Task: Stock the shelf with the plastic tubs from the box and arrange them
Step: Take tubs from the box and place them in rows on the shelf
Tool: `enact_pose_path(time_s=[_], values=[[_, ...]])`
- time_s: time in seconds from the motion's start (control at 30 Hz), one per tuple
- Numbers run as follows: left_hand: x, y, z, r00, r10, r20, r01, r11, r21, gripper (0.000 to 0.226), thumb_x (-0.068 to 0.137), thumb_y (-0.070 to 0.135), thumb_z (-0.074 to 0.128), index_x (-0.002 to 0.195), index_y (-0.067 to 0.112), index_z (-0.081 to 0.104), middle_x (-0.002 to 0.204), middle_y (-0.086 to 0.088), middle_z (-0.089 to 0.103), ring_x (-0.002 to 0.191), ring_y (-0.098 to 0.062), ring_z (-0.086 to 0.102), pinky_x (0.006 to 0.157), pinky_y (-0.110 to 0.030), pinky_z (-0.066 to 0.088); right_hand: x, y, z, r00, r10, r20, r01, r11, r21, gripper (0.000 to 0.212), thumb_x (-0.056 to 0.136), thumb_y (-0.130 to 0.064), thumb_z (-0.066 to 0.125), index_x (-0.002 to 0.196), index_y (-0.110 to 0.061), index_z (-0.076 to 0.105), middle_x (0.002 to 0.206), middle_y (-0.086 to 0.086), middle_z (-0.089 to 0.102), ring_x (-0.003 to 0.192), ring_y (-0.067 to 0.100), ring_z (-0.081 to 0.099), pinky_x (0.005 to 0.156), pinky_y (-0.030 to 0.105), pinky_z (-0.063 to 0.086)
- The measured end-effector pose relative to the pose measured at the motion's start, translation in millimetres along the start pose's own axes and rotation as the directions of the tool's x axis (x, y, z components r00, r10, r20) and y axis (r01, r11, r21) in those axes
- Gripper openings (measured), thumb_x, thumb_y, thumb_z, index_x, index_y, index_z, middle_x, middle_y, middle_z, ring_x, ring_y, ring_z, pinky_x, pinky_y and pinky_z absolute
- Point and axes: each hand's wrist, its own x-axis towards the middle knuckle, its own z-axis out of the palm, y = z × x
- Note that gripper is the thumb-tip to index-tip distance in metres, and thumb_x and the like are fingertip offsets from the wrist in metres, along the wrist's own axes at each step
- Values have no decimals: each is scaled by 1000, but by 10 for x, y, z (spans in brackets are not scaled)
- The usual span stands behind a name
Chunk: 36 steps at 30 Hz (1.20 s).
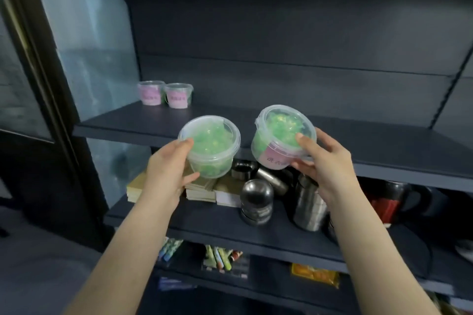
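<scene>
Two bare hands each grip one clear plastic tub of green filling. The left hand (169, 174) curls round an upright tub (210, 146). The right hand (325, 169) holds a tilted tub (281, 135), pink label showing. Both are held just in front of the dark shelf board (358, 146). Two more tubs (151, 92) stand side by side at its back left, four in all. Below the board, steel flasks (257, 202) and paper stacks (202, 190) are partly hidden by the hands. Label text is blurred. A glass panel (89, 41) stands left of the board.
</scene>
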Motion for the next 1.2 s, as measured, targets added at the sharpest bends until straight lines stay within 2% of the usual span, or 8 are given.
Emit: enact_pose_path(time_s=[0.33,0.53,0.67,0.83,0.93,1.03,1.1,1.2], values=[[1529,237,353,996,90,4,-90,995,50,12,90,29,64,101,24,64,114,0,64,106,-19,60,75,-38,59,1456,309,775,998,-42,48,45,997,-70,50,80,-20,77,128,-21,61,102,-2,73,89,19,73,69,33,61],[2207,177,385,999,22,-47,-20,999,50,18,90,27,63,107,19,60,118,-3,60,107,-21,58,75,-39,58,2158,585,1168,998,8,64,7,975,-222,42,79,-23,77,120,-22,66,102,-3,70,86,20,72,69,36,61],[2592,146,408,997,-69,-38,72,994,81,23,92,23,60,113,15,56,124,-7,56,110,-27,56,78,-42,57,2403,630,1351,993,91,79,-61,943,-327,32,86,-23,70,117,-16,64,104,8,68,87,27,71,66,36,61],[3059,114,518,988,-150,39,146,984,99,32,93,28,59,121,15,52,130,-6,53,111,-29,57,77,-43,58,2629,591,1569,973,213,84,-149,866,-477,19,91,-25,61,106,-14,62,101,16,68,87,33,71,66,40,61],[3276,76,544,979,-116,164,69,961,267,50,90,41,61,131,24,40,131,0,52,109,-25,58,74,-41,58,2727,618,1666,975,220,7,-187,844,-502,22,90,-24,58,108,-11,60,103,21,66,88,35,70,59,37,59],[3468,72,435,924,46,378,-229,860,455,52,81,56,64,125,39,43,123,9,52,110,-13,56,81,-40,57,2800,631,1735,972,229,-57,-228,851,-473,50,89,-23,55,137,-20,40,111,11,60,91,33,67,56,37,57],[3630,87,313,847,148,510,-461,680,569,58,70,69,64,118,41,51,126,12,45,116,-8,47,100,-38,46,2828,613,1775,965,257,-56,-256,866,-430,62,92,-22,52,146,-36,25,112,3,54,91,30,65,61,37,55],[3732,196,255,750,264,607,-660,369,654,64,63,75,59,110,31,57,124,12,29,118,-9,26,104,-33,29,2875,578,1841,955,288,-72,-290,853,-434,46,93,-20,51,137,-32,43,97,-2,57,84,27,64,69,38,54]])
